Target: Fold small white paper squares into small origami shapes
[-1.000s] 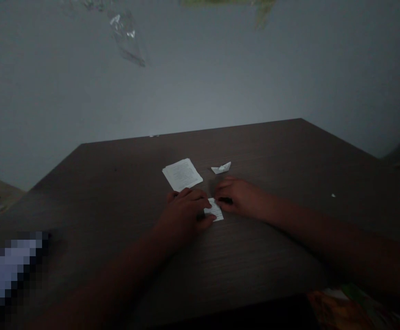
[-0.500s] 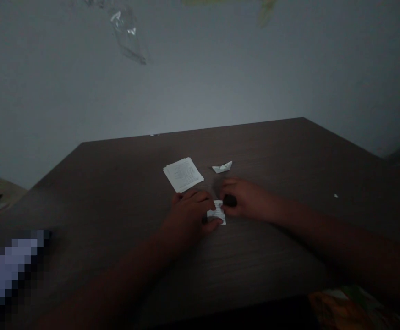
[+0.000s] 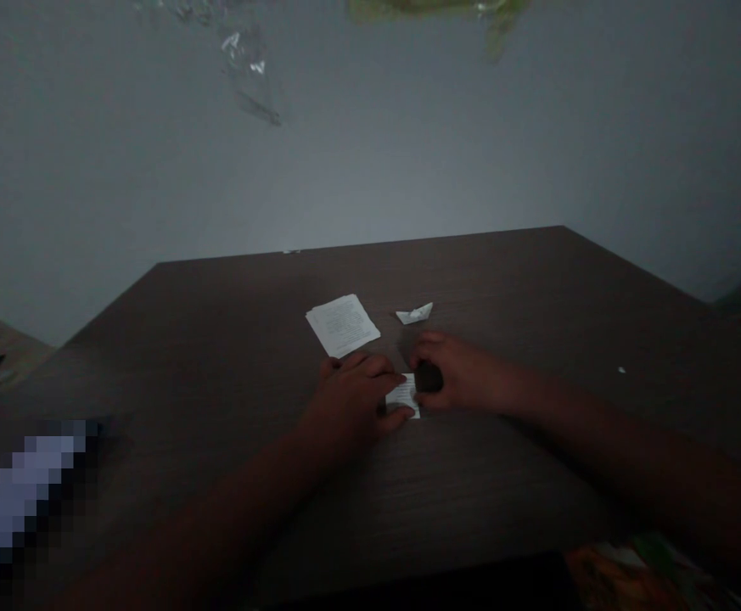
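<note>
Paper slip point(image 3: 403, 396): light, soft, best taken by an edge.
Left hand point(image 3: 354, 399) presses it; right hand point(image 3: 456, 371), at 3 o'clock, curls beside it (neither grip clear — dim view).

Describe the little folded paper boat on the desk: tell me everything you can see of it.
The small paper boat is folded from thin white paper, with a pointed hull and a raised fold near its right end. Any print on it is too small to make out. It appears to sit low and slightly slanted on the dark wood-grain table, just beyond the right hand and to the right of the stack of printed paper. Only the table seems to touch it; the hand is apart from it.
</note>
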Available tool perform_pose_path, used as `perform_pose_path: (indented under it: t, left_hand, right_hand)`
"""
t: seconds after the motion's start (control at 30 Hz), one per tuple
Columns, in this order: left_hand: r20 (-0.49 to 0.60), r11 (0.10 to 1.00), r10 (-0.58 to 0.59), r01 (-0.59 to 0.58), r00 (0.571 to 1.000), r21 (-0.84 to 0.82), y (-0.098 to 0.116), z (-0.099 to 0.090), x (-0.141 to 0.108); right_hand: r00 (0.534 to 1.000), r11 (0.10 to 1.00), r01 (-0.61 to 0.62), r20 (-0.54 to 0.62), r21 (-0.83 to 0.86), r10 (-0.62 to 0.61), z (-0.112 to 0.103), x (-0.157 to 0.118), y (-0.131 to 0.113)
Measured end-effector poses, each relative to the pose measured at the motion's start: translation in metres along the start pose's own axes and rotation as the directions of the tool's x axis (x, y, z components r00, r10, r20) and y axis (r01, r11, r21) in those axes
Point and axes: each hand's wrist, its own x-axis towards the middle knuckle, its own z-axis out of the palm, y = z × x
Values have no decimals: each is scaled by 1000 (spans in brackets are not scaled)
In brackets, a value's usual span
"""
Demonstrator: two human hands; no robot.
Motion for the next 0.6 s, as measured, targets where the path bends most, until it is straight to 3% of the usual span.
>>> perform_pose_path:
  t: [0.43, 0.6]
  left_hand:
    - [28, 1000, 0, 0, 1000, 11, 0, -2, -2]
    - [61, 999, -27, 25, 998, 34, 4, -4, 1]
  right_hand:
    - [997, 997, -77, 14, 4, 77, 4, -8, -15]
    - [979, 983, -185, 92, 2, 184, -2, -7, -26]
